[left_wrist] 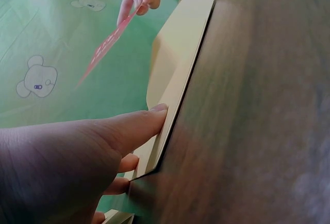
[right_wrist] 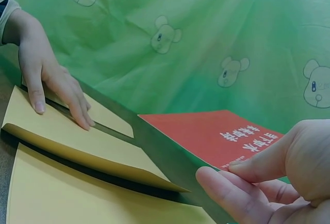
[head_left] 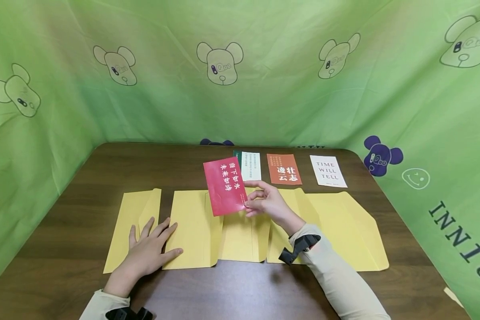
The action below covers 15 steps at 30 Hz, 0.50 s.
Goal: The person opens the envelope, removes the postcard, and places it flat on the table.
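My right hand [head_left: 270, 202] pinches a red card [head_left: 224, 184] with white Chinese writing by its right edge, thumb on top in the right wrist view. The card [right_wrist: 206, 134] is raised over the row of yellow envelopes. My left hand [head_left: 150, 251] lies with fingers spread across the two leftmost envelopes. Its thumb [left_wrist: 139, 126] presses the near part of the second envelope [head_left: 188, 226], while other fingers reach toward the leftmost envelope [head_left: 122, 231]. Flaps on the envelopes stand partly lifted, the second one's [left_wrist: 167, 59] showing clearly in the left wrist view.
More yellow envelopes [head_left: 344, 226] overlap toward the right. Behind them lie a green and white card [head_left: 251, 165], an orange card [head_left: 284, 169] and a white card [head_left: 329, 171]. A green printed curtain [head_left: 264, 102] surrounds the brown table [head_left: 240, 293].
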Motion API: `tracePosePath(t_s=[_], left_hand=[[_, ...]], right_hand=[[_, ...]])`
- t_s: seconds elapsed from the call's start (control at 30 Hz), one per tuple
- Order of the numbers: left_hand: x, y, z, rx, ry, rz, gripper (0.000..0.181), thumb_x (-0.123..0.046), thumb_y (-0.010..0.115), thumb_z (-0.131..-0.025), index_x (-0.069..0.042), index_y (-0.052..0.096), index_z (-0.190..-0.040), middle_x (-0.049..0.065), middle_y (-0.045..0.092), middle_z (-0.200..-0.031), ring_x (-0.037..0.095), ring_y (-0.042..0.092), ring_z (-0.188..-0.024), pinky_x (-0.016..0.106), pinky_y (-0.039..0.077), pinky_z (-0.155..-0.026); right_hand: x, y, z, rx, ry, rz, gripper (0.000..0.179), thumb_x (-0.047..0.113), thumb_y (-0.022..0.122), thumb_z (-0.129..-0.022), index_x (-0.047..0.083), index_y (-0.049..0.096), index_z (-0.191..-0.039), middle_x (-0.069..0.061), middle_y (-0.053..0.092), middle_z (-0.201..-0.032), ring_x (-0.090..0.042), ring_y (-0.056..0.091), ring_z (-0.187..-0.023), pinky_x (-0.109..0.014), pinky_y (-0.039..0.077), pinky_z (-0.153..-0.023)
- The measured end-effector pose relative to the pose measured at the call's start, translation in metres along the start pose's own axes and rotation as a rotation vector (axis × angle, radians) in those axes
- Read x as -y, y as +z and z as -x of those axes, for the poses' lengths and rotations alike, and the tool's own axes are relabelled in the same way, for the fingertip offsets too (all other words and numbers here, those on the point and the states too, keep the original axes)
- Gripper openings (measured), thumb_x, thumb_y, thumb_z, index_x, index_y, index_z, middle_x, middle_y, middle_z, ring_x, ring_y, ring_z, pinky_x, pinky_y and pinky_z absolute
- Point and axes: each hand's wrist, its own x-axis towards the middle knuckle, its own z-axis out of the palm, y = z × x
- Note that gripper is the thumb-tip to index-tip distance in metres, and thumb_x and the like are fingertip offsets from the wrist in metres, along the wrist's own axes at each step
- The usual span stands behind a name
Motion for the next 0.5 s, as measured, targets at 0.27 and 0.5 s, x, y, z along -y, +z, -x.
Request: tracePosePath(t_s=[0.27,0.5], left_hand=[[0.001,0.001,0.000,-0.007,0.005,-0.002,0.070,-0.057,0.063,-0.091,-0.014,0.052,-0.146,0.011,0.042,-0.153,0.050,0.022,-0.143,0.076,0.000,-0.104],[0.001,0.000,0.000,0.003,0.001,0.001,0.070,-0.057,0.062,-0.091,-0.015,0.052,-0.146,0.011,0.041,-0.154,0.049,0.021,-0.144,0.076,-0.001,-0.104]], right_hand=[[-0.002,0.005,-0.009,-0.044,0.007,-0.015,0.058,-0.017,0.061,-0.087,-0.005,0.046,-0.141,-0.021,0.059,-0.087,-0.034,0.071,-0.070,-0.041,0.060,-0.065],[-0.004,0.009,-0.018,-0.060,0.006,-0.025,0.056,-0.018,0.057,-0.089,-0.005,0.045,-0.142,-0.018,0.059,-0.086,-0.033,0.071,-0.071,-0.041,0.060,-0.065]])
